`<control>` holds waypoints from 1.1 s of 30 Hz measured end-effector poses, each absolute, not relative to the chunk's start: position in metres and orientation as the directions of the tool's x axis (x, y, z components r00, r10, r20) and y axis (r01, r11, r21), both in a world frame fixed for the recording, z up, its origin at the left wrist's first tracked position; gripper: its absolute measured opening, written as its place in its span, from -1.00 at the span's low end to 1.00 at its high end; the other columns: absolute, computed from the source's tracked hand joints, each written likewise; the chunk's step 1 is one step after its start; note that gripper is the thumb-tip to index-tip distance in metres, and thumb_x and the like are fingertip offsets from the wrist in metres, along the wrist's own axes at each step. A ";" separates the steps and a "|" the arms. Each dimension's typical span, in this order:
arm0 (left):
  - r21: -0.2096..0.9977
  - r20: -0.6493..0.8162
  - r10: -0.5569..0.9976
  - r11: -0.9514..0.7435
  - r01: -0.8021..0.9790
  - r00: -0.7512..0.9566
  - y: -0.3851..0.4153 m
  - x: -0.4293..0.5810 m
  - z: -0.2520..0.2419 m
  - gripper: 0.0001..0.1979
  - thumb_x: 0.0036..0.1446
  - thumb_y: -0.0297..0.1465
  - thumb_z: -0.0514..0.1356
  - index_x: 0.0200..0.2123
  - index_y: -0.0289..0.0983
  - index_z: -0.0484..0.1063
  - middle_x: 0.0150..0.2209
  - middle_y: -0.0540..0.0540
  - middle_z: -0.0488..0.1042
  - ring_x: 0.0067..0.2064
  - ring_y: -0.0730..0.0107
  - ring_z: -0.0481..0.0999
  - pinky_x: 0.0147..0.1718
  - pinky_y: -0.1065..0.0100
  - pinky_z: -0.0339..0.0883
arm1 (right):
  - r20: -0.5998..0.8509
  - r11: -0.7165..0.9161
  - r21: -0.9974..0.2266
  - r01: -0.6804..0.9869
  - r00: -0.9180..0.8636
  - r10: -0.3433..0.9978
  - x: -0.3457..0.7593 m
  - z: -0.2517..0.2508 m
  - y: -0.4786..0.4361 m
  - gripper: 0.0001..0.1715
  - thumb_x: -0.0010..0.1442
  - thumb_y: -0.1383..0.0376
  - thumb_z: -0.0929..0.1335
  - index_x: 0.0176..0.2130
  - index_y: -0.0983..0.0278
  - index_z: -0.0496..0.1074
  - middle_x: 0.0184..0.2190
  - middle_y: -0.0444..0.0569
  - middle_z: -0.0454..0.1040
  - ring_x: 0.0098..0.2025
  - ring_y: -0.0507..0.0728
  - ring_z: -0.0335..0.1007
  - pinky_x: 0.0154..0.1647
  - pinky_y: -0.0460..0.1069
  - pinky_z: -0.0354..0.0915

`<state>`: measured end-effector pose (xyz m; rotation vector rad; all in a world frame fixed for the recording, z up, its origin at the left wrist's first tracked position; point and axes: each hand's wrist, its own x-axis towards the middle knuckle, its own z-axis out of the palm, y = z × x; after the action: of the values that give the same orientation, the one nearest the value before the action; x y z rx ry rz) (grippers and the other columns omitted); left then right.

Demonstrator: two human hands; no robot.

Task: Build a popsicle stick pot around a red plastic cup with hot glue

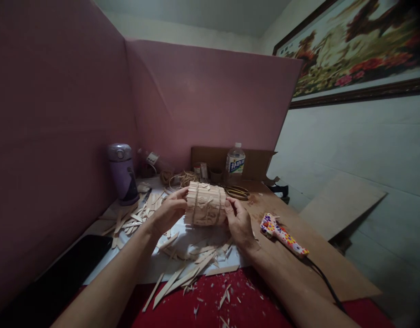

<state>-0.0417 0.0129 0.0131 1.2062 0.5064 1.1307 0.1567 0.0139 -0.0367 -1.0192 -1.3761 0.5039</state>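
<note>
I hold a small barrel-shaped piece made of wooden sticks [205,204], bound with twine tied in a bow, above a white sheet [182,237] on the table. My left hand [170,210] grips its left end with the fingers curled over the top. My right hand [237,219] clasps its right end, thumb against the side. Loose wooden sticks and splinters [185,269] lie scattered under and around my hands.
A glue gun with a colourful pattern [284,234] and its black cord lie to the right. Scissors [236,192], a plastic bottle [235,161], a purple flask [123,172] and a coil of twine [182,178] stand behind. Pink partitions [59,114] close the left and back. A black phone [73,269] lies at left.
</note>
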 end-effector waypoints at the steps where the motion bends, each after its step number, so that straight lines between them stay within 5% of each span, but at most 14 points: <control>1: 0.922 0.229 0.884 -0.063 -0.382 0.407 0.013 -0.043 0.013 -0.49 -0.19 -0.60 0.22 -0.06 -0.32 0.50 -0.14 -0.19 0.58 -0.14 0.17 0.54 -0.16 0.30 0.32 | 0.554 0.506 -0.824 0.254 0.182 0.812 0.156 -0.037 0.014 -0.51 0.18 -0.02 0.27 -0.17 0.32 0.44 -0.21 0.08 0.54 -0.17 0.20 0.44 -0.15 0.07 0.33; 5: 0.954 0.180 0.898 -0.060 -0.293 0.403 0.016 -0.049 0.011 -0.64 -0.09 -0.48 0.30 -0.14 -0.37 0.54 -0.15 -0.27 0.58 -0.15 0.14 0.55 -0.21 0.29 0.32 | 0.522 0.474 -0.841 0.259 0.160 0.838 0.156 -0.038 0.013 -0.51 0.20 -0.01 0.25 -0.14 0.33 0.43 -0.18 0.11 0.53 -0.21 0.19 0.44 -0.27 0.04 0.35; 13: 0.964 0.171 0.855 -0.042 -0.263 0.490 0.020 -0.050 0.002 -0.64 -0.13 -0.41 0.38 -0.18 -0.36 0.56 -0.25 -0.24 0.60 -0.21 0.19 0.56 -0.13 0.24 0.31 | 0.567 0.505 -0.809 0.300 0.173 0.805 0.155 -0.037 0.010 -0.57 0.20 0.04 0.27 -0.16 0.32 0.44 -0.25 0.07 0.54 -0.24 0.18 0.44 -0.27 0.04 0.36; 20: 0.943 0.168 0.957 -0.086 -0.320 0.236 0.018 -0.043 0.006 -0.70 -0.15 -0.26 0.40 -0.42 -0.39 0.55 -0.49 -0.12 0.56 -0.48 0.41 0.48 -0.42 0.41 0.34 | 0.587 0.560 -0.802 0.208 0.093 0.804 0.155 -0.035 0.004 -0.58 0.22 0.05 0.27 -0.12 0.30 0.43 -0.35 0.00 0.52 -0.36 0.12 0.44 -0.41 -0.02 0.36; 29: 0.942 0.136 0.950 -0.036 -0.334 0.281 0.014 -0.046 0.011 -0.65 -0.11 -0.28 0.38 -0.27 -0.39 0.55 -0.44 -0.15 0.58 -0.48 0.38 0.50 -0.45 0.39 0.36 | 0.696 0.614 -0.689 0.387 0.114 0.709 0.154 -0.033 0.002 -0.71 0.26 0.15 0.24 -0.16 0.26 0.43 -0.25 0.03 0.51 -0.19 0.16 0.43 -0.22 0.05 0.38; 33: 0.940 0.160 0.942 -0.053 -0.336 0.297 0.010 -0.040 0.014 -0.67 -0.10 -0.34 0.37 -0.23 -0.38 0.55 -0.40 -0.16 0.59 -0.44 0.36 0.53 -0.39 0.38 0.38 | 0.848 0.685 -0.482 0.546 0.094 0.522 0.153 -0.027 -0.008 -0.79 0.26 0.25 0.24 -0.16 0.26 0.39 -0.15 0.08 0.42 -0.07 0.19 0.35 -0.07 0.12 0.32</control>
<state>-0.0396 0.0100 0.0139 1.1771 0.6790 1.1818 0.1531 -0.0079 -0.0266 -0.9106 -1.5443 -0.0224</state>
